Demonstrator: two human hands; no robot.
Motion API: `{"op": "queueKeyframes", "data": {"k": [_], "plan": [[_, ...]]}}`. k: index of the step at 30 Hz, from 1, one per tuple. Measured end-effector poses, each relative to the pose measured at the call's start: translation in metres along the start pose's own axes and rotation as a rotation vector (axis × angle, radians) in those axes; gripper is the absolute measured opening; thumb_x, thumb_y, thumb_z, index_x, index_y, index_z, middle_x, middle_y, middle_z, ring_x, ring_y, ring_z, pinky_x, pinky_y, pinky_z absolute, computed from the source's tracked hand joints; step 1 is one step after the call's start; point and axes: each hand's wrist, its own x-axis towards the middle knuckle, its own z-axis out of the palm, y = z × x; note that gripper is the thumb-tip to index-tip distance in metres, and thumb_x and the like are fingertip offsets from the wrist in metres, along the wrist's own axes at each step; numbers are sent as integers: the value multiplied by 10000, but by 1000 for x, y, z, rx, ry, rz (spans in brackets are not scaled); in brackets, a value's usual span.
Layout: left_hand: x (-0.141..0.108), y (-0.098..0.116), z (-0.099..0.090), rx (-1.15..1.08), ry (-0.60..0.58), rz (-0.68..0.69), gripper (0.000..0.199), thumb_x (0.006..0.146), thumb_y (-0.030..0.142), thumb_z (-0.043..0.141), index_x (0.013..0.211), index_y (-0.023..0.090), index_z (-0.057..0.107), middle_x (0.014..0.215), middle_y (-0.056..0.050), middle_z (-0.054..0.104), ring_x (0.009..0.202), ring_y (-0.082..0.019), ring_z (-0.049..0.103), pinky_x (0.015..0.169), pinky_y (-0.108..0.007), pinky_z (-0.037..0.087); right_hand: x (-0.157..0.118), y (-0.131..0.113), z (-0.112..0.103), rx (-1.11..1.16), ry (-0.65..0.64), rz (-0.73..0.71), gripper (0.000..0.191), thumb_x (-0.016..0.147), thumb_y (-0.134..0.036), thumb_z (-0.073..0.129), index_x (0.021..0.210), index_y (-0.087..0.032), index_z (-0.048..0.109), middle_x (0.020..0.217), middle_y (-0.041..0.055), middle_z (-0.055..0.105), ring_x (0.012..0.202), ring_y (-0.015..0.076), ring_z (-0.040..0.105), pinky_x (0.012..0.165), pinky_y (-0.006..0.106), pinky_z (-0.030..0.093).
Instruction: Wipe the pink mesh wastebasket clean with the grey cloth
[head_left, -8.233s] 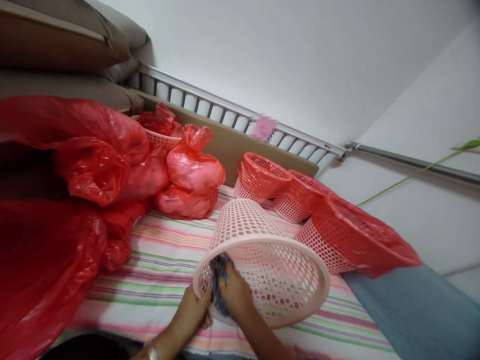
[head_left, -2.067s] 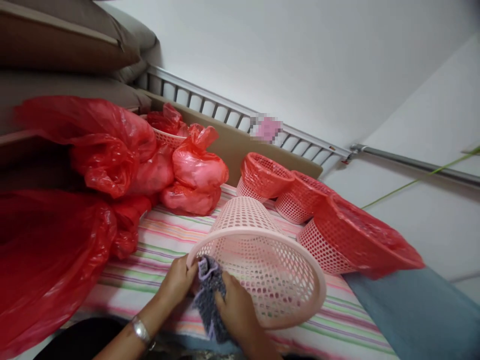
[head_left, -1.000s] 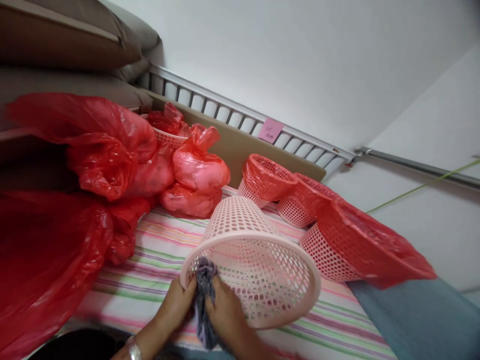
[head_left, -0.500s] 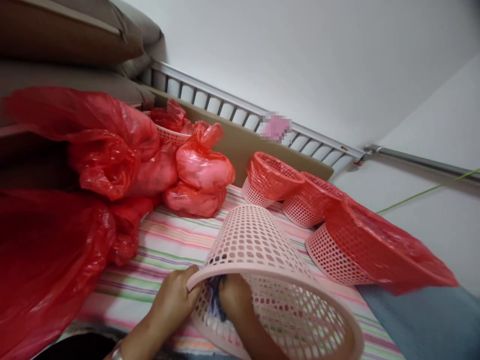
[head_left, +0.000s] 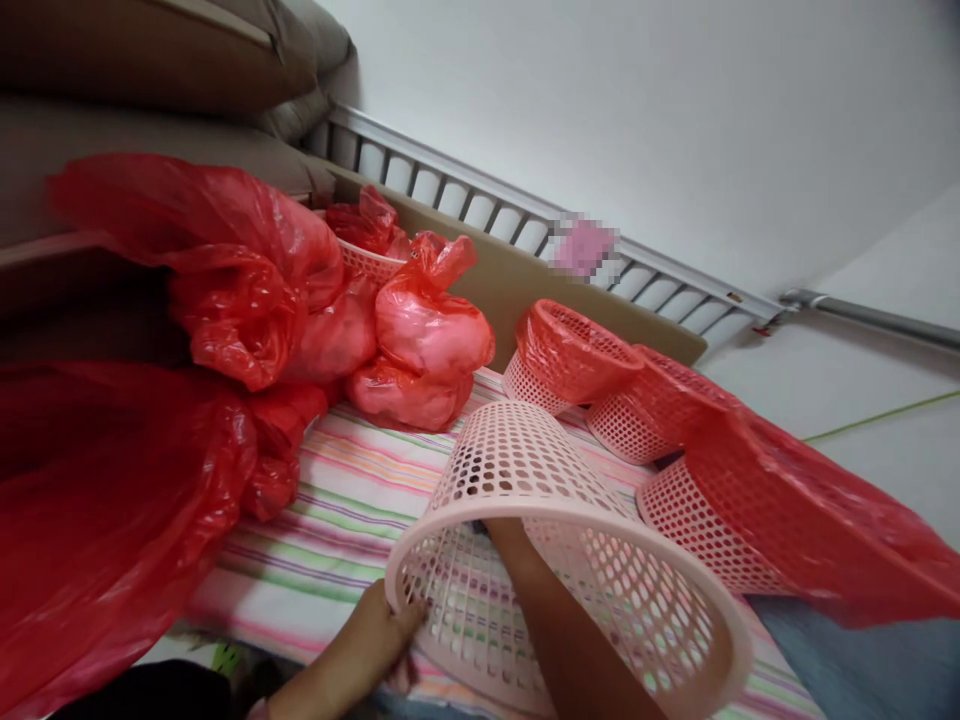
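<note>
A pink perforated plastic basket (head_left: 540, 455) lies tipped on its side, its wide mouth toward me. My left hand (head_left: 394, 625) is closed on the left side of its rim. My right arm reaches into the mouth, and my right hand (head_left: 506, 532) is against the inner upper wall, mostly hidden behind the rim. A bit of dark cloth (head_left: 478, 526) shows at that hand, and dark patches appear through the holes above it. The fingers of my right hand are out of sight.
Several pink baskets lined with red plastic bags (head_left: 577, 350) stand at the right. Filled red bags (head_left: 431, 330) are piled at the left beside stacked cushions (head_left: 150, 150). Under everything lies a striped sheet (head_left: 337, 480). A metal railing (head_left: 450, 185) runs along the wall.
My right hand has gone deeper into the basket with the dark cloth, along the inner wall. My left hand has slid lower on the rim. The view has shifted slightly.
</note>
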Motion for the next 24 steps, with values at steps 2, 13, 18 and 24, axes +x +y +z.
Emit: {"op": "queueKeyframes", "data": {"k": [2, 13, 18, 24], "plan": [[4, -9, 8, -59, 4, -7, 553, 758, 636, 425, 891, 124, 588, 348, 4, 538, 313, -167, 540, 324, -215, 385, 12, -6, -5, -20, 1, 28, 346, 906, -346, 342, 1095, -219, 603, 1053, 42, 659, 1021, 191, 564, 849, 270, 418], [1, 9, 8, -23, 155, 317, 315, 767, 392, 485, 896, 145, 632, 761, -73, 719, 698, -211, 652, 735, -318, 515, -139, -8, 14, -157, -118, -166, 485, 757, -181, 424, 1235, -165, 500, 1168, 110, 593, 1086, 223, 539, 929, 295, 380], [-4, 30, -9, 198, 180, 327, 252, 763, 260, 452, 821, 139, 665, 690, -60, 701, 679, -221, 636, 658, -289, 473, -98, -10, 4, -205, -65, -93, 456, 769, -195, 420, 1218, -156, 493, 1072, 111, 620, 990, 230, 582, 853, 314, 417], [-8, 47, -29, 451, 198, 375, 249, 743, 176, 430, 806, 150, 669, 701, -43, 681, 651, -182, 596, 597, -231, 402, 6, -19, -3, -95, 33, -32, 335, 873, -260, 329, 1090, -199, 578, 1113, 83, 619, 1060, 229, 539, 891, 345, 396]]}}
